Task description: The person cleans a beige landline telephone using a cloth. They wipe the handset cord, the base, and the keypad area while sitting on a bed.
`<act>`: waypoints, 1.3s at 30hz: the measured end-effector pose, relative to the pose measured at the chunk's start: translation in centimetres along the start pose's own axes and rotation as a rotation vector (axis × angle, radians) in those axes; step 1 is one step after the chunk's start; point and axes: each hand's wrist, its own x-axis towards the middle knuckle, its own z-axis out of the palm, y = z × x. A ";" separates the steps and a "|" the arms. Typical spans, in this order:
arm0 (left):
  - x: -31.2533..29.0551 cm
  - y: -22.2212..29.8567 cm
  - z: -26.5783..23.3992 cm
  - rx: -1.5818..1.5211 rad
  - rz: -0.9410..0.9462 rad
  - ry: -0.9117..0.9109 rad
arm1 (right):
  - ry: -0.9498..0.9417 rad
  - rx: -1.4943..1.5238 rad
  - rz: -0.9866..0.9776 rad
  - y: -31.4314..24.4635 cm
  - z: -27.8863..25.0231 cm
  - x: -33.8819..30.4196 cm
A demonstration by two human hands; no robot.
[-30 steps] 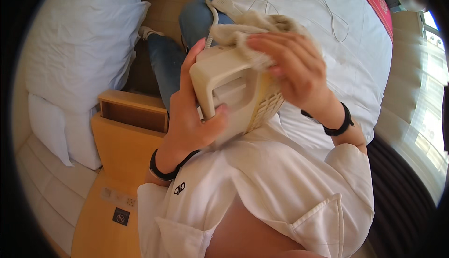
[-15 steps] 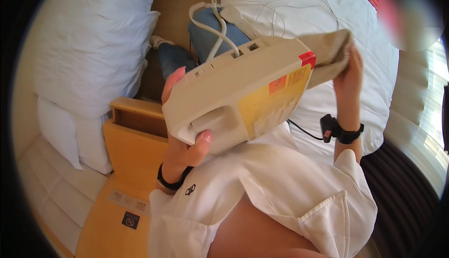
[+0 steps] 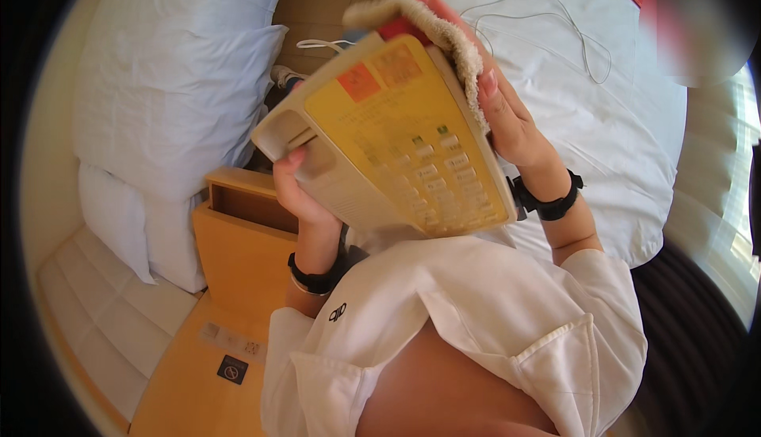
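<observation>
A beige desk telephone base (image 3: 372, 175) with a yellow face and rows of keys is held up and tilted in front of my chest. My left hand (image 3: 305, 195) grips its left end, with the thumb at the handset recess and the other fingers hidden behind. A fluffy beige cloth (image 3: 460, 49) is wrapped over the phone's far right edge. My right hand (image 3: 511, 116) holds that cloth against the edge, its fingers reaching along it. No handset lies in the recess.
A white-covered bed (image 3: 618, 160) lies to the right with a thin cable (image 3: 587, 41) on it. On the left are white pillows (image 3: 174, 96). A wooden bedside cabinet (image 3: 246, 239) with an open compartment stands close to my left arm.
The phone has turned so its yellow keyed face shows more fully. My right hand has moved left with the cloth, from beyond the phone's end onto its far right edge.
</observation>
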 end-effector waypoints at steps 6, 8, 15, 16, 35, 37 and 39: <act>2.7 2.8 0.0 -0.066 0.087 0.013 | -0.131 -0.150 -0.019 -1.6 0.4 -1.9; 2.7 3.4 0.2 -0.017 0.122 0.070 | -0.130 -0.111 -0.011 -2.1 0.5 -2.6; 5.5 3.7 2.4 -0.081 0.170 0.180 | 0.259 0.138 0.160 -1.5 1.1 -4.7; 5.7 3.4 2.8 -0.085 0.206 0.181 | 0.358 0.090 0.176 -1.0 1.5 -4.4; 3.7 3.1 9.0 0.013 0.474 0.076 | 0.696 -0.101 -0.184 1.7 3.2 1.4; 3.2 3.9 6.9 0.103 0.465 -0.007 | 0.706 -0.116 -0.244 0.6 1.7 1.9; 2.8 5.4 4.5 -0.001 0.251 -0.226 | 0.707 -0.120 -0.171 0.4 -0.9 1.5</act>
